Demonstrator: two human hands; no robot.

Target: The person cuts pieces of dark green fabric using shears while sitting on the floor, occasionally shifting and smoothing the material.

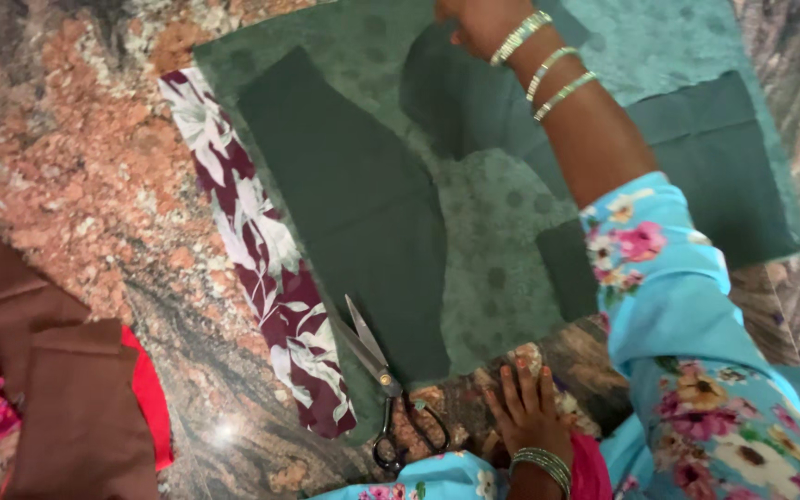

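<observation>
Left hand (525,407), fingers spread, lies flat beside scissors (383,389). Right hand (474,23) pinches green cloth (502,213) at its far edge; draw evenly, avoiding wrinkles.

just one head cam here, looking steeply down from close up at green cloth (502,250) on a granite floor (85,157), wearer's arms reaching in from the bottom edge.

The right hand (470,23) is cut off by the top edge, its fingers unseen. The right arm hides part of a dark green cloth piece (696,157). Brown cloth (67,389) runs off the left edge.
</observation>
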